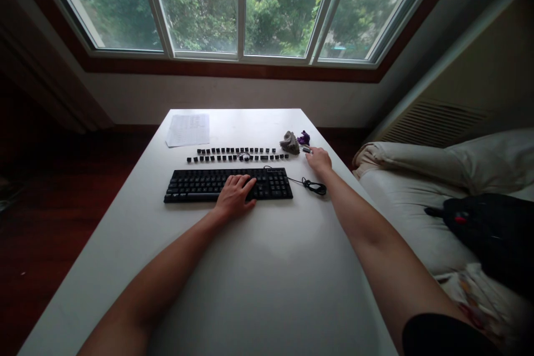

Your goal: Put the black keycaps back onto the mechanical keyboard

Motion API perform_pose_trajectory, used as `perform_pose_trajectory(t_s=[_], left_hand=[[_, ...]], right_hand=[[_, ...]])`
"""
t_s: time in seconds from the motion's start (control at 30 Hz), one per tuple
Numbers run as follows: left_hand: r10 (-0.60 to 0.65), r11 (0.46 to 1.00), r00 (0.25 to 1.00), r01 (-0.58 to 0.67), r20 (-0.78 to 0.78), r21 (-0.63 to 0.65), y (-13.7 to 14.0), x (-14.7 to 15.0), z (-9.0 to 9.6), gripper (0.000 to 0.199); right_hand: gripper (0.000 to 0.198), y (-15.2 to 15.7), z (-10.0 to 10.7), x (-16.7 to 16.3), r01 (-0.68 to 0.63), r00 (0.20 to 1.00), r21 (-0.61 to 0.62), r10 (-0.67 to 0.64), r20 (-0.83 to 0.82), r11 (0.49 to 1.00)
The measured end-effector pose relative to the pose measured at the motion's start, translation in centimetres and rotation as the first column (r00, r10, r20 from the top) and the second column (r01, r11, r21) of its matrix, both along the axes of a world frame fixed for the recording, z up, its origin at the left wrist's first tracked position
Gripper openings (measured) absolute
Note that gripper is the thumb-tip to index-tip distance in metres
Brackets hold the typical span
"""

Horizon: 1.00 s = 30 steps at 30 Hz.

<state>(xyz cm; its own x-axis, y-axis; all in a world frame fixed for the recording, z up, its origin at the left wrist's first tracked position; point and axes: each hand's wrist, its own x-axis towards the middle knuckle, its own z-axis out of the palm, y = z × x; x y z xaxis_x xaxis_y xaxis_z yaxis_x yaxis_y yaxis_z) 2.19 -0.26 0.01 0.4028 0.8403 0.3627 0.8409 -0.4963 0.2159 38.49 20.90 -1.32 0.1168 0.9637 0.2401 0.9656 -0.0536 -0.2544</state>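
A black computer keyboard (196, 184) lies across the white table. My left hand (236, 196) rests on its right-of-centre keys, fingers stretched out and slightly apart, thumb by the front edge. Past the keyboard's right end, my right hand (320, 161) reaches to a small dark and silver item (307, 150), its fingers closed at it; the item is too small to name. Just left of that hand sits a crumpled grey cloth (289, 143), with a crumpled purple cloth (304, 137) behind. Two rows of loose black keycaps (225, 158) stand beyond the keyboard.
The keyboard's coiled black cable (314, 187) lies at its right, near my right forearm. A thin ring-shaped item (245, 154) lies among the keycaps. A printed paper sheet (188, 130) is at the table's far left. A pale sofa (396, 211) with a black bag (492, 233) stands right.
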Motion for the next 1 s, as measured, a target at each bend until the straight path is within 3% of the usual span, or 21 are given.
perform_pose_trajectory(t_s=[0.3,0.5,0.63,0.73,0.87,1.0], left_hand=[[0.003,1.0,1.0,-0.003,-0.006,-0.003,0.2,0.3,0.0,0.069],[0.008,1.0,1.0,-0.008,-0.012,0.002,0.1,0.2,0.0,0.068],[0.006,1.0,1.0,-0.006,-0.013,0.009,0.0,0.1,-0.1,0.067],[0.006,1.0,1.0,-0.006,-0.014,0.008,0.0,0.0,-0.2,0.068],[0.002,1.0,1.0,-0.002,-0.007,0.007,-0.1,0.0,-0.2,0.067],[0.003,1.0,1.0,-0.003,0.0,0.004,0.0,-0.1,-0.1,0.067]], right_hand=[[0.042,1.4,-0.6,0.1,0.034,0.999,-0.089,-0.036,-0.019,0.995],[0.032,-0.2,-1.2,0.1,0.089,0.996,0.02,-0.089,0.015,0.996],[0.027,-1.8,-1.3,0.3,0.037,0.989,0.099,-0.051,0.139,0.994],[0.024,-3.1,-1.1,0.8,0.001,0.981,0.079,-0.016,0.193,0.997],[0.022,-4.9,-0.4,0.9,0.029,0.993,0.064,-0.036,0.112,0.998],[0.022,-7.0,1.2,-0.5,-0.072,0.997,0.193,0.074,-0.002,0.979]])
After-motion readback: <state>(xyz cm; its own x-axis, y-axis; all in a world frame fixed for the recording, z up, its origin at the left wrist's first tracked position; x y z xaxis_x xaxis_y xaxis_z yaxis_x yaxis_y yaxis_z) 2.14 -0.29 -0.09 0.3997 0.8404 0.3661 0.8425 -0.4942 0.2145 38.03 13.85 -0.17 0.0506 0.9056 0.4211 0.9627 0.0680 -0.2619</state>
